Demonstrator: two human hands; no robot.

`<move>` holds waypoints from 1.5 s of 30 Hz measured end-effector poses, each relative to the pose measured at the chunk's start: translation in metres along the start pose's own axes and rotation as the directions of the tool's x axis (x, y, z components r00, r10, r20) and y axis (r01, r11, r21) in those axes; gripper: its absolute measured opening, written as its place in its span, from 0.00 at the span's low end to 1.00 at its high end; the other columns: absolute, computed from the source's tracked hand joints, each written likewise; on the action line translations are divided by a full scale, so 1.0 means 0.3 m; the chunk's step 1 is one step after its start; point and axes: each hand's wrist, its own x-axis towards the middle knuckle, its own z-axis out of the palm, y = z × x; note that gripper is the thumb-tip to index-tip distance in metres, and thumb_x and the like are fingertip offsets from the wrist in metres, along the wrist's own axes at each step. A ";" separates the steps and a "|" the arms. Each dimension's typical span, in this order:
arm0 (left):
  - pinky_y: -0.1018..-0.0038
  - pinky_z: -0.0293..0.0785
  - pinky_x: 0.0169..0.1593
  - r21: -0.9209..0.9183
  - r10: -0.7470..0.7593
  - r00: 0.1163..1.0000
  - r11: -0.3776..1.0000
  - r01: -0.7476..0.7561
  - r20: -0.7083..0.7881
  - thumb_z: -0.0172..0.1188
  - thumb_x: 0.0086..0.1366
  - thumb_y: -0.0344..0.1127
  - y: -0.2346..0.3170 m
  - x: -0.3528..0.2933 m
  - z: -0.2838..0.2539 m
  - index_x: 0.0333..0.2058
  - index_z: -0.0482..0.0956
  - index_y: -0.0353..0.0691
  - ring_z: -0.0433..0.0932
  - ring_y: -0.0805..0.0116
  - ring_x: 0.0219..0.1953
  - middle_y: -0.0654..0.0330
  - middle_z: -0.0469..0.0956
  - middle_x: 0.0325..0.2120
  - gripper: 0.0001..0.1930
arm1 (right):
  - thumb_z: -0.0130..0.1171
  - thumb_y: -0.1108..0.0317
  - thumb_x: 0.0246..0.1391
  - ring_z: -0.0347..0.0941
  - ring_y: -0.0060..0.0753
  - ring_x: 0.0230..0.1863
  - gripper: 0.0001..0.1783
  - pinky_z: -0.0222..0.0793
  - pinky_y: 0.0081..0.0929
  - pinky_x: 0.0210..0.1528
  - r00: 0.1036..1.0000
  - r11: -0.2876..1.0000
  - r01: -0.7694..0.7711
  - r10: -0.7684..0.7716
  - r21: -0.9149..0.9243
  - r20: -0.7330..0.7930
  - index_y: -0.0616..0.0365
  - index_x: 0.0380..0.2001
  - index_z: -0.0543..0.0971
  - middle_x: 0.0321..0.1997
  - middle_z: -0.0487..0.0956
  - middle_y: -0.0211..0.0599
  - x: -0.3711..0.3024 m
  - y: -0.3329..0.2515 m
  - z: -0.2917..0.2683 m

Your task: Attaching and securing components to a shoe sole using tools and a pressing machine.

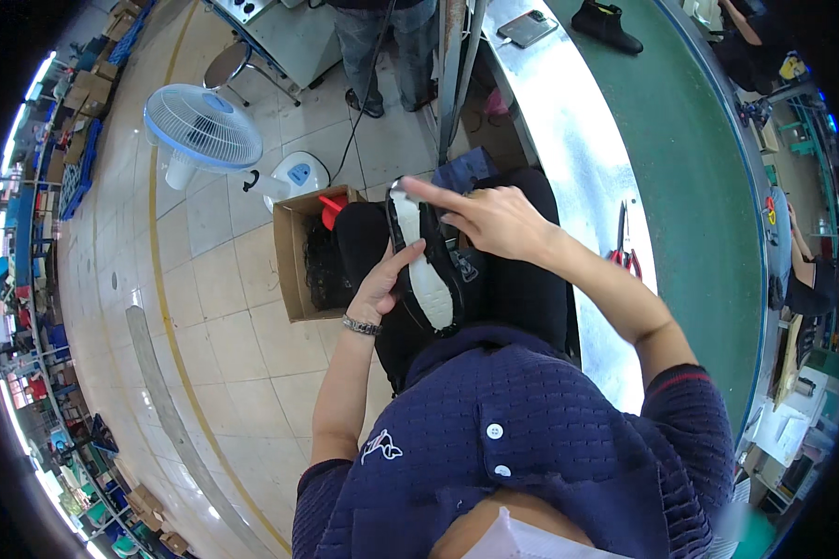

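A black shoe upper (426, 276) lies bottom up over my lap, its long white underside facing me and its toe pointing away. Around its left side my left hand (378, 285) is closed, with the thumb laid across the white underside. The index finger of my right hand (505, 224) stretches out to the toe end and seems to touch it. Its other fingers are partly curled, and I see nothing held in them. My dark-trousered legs are under the shoe.
Left of my legs stands a cardboard box (292, 270) with black scraps and a red object (331, 211). A fan (205, 130) is beyond it. On the metal bench (592, 140) to my right lie red-handled pliers (626, 253) and a phone (529, 30). A person (387, 56) stands ahead.
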 end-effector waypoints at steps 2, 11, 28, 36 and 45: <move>0.71 0.70 0.54 0.024 0.014 1.000 1.000 -0.014 -0.007 0.64 0.61 0.39 0.006 -0.017 0.013 0.59 0.65 0.43 0.74 0.71 0.48 0.64 0.75 0.47 0.29 | 0.54 0.66 0.57 0.77 0.53 0.29 0.40 0.72 0.44 0.31 0.979 0.971 -0.123 0.153 0.207 -0.135 0.27 0.69 0.50 0.27 0.80 0.49 -0.078 0.040 0.020; 0.69 0.61 0.61 0.299 0.300 0.943 0.895 -0.330 0.142 0.73 0.46 0.27 0.033 -0.114 0.089 0.65 0.54 0.41 0.65 0.65 0.58 0.58 0.65 0.57 0.48 | 0.59 0.57 0.55 0.78 0.54 0.29 0.39 0.71 0.45 0.33 0.602 0.669 -0.712 0.738 0.212 -0.307 0.28 0.68 0.55 0.29 0.79 0.51 -0.453 0.326 0.211; 0.70 0.62 0.61 0.318 0.240 0.954 0.904 -0.287 0.179 0.74 0.46 0.28 0.030 -0.046 0.234 0.68 0.45 0.43 0.66 0.64 0.59 0.56 0.63 0.58 0.55 | 0.59 0.70 0.55 0.70 0.44 0.53 0.21 0.67 0.33 0.54 0.769 0.790 -0.298 0.531 0.536 -0.355 0.50 0.54 0.75 0.53 0.72 0.43 -0.374 0.209 0.255; 0.68 0.62 0.61 0.220 0.210 0.965 0.945 -0.242 0.159 0.74 0.48 0.30 0.032 -0.053 0.258 0.64 0.52 0.39 0.67 0.63 0.57 0.55 0.66 0.56 0.49 | 0.47 0.58 0.66 0.70 0.27 0.52 0.25 0.65 0.25 0.55 0.902 0.244 -0.130 0.431 0.961 0.012 0.59 0.61 0.67 0.50 0.76 0.38 -0.332 0.100 0.267; 0.67 0.60 0.62 0.313 0.181 0.893 0.893 -0.325 0.411 0.77 0.45 0.36 0.018 -0.033 0.406 0.68 0.25 0.45 0.63 0.62 0.60 0.51 0.58 0.61 0.68 | 0.69 0.69 0.47 0.62 0.28 0.62 0.50 0.53 0.25 0.66 0.820 -0.143 0.118 0.572 0.983 -0.015 0.63 0.68 0.51 0.62 0.66 0.40 -0.373 0.032 0.232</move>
